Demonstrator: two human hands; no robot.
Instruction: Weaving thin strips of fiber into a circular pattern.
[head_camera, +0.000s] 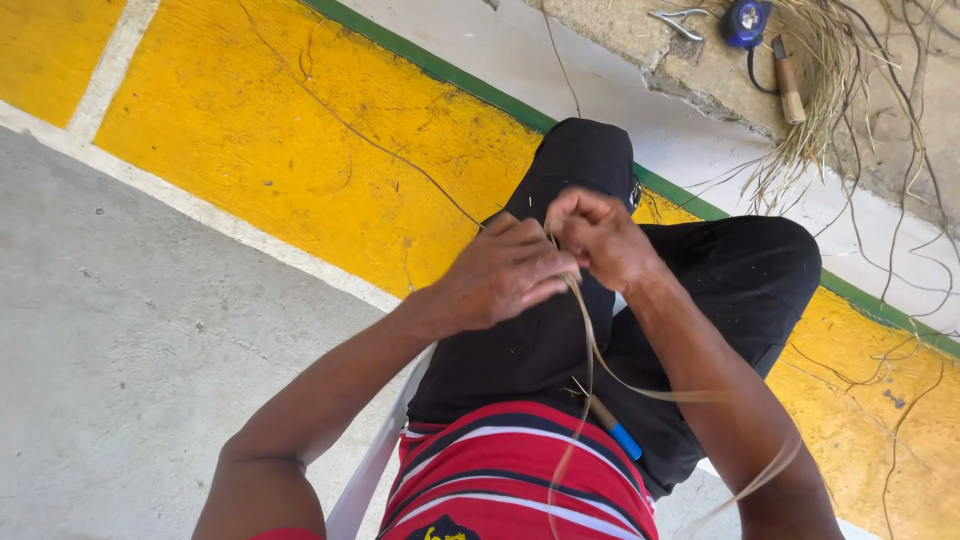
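Both hands meet just above the person's lap, over the black trousers (560, 330), which serve here as the landmark. The left hand (503, 272) is curled narrow, its fingers pinched around a thin tan fibre strip (592, 345) at the upper end. The right hand (598, 238) is closed into a loose fist directly beside it, touching the left and gripping the same strip at its top. From the hands the strip hangs down across the trousers, loops toward the right forearm and trails past the red striped shirt (520, 470).

The strip looks light, flat and very flexible, bending freely under its own weight; it is probably dry and may split or fray if bent sharply or pulled hard. It seems best held close to the working end, pinched between fingertips, since any grip further down would leave it slack.

A blue-tipped tool (615, 430) lies on the trousers near the shirt hem. Beyond the knees, well away from the trousers, a bundle of dry fibres (820, 90) spreads over a concrete ledge (700, 60), with a blue tape measure (746, 22), a wooden-handled knife (789, 80) and metal snips (678, 20) near it. The yellow painted floor (260, 130) with a green line (460, 75) runs to the left of the trousers.
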